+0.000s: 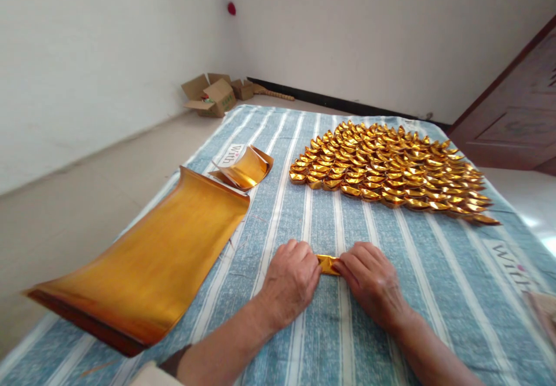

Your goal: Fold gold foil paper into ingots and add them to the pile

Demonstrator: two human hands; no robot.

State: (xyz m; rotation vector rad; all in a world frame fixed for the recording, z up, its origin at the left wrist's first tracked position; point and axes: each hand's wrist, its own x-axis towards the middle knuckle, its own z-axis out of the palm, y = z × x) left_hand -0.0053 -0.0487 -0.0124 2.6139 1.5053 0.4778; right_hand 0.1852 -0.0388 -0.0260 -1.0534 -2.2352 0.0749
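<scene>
Gold foil paper, folded into a small strip, sits pinched between both hands low on the blue striped bedsheet. Far side, a big spread of folded gold ingots lies in tight rows. Off to the left, a curling stack of gold foil sheets, with a smaller curled sheet just beyond. Left hand and right hand each have a grip closed on one end of the strip, knuckles up.

The left hand and right hand pinch a small folded gold paper between them, on the striped cloth
</scene>
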